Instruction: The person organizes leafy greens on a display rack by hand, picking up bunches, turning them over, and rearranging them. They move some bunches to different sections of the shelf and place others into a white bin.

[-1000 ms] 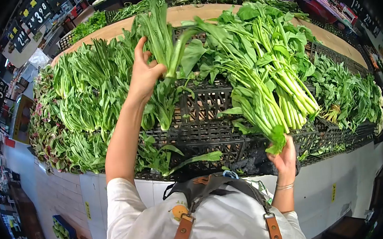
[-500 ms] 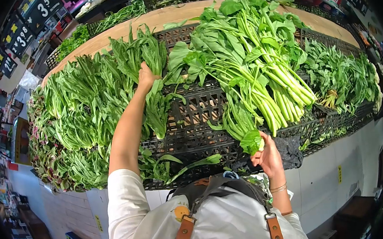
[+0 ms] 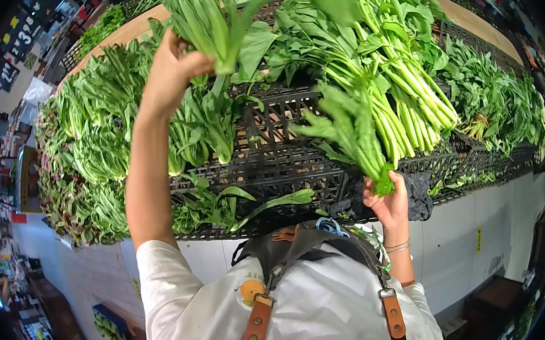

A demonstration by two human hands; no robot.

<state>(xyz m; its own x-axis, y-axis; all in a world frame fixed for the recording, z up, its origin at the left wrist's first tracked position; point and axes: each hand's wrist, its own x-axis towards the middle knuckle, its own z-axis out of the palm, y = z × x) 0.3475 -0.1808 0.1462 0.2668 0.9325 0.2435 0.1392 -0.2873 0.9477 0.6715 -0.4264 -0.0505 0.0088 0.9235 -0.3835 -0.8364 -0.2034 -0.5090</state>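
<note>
At the far left of the display, rows of leafy greens (image 3: 98, 140) lie stacked on the black crates (image 3: 285, 169) that form the surface; this section appears stocked. The person's left hand (image 3: 170, 72) is raised above it, fingers closed around the stem end of a long-leaf bunch (image 3: 204, 17), which is held clear of the stack. Directly to the right, a bare patch of crate shows, with a few loose leaves (image 3: 275, 203) at the front edge; this area is judged unfilled. Further right, the right hand (image 3: 388, 199) is closed on the stem end of a smaller bunch (image 3: 353, 134), held at the front edge of the display, just beside a large pile of pale-stemmed greens (image 3: 402, 94). At the far right, more greens (image 3: 497, 108) lie in place. Both held bunches are off the display, so arranging is judged partly complete, with the centre gap remaining.
</note>
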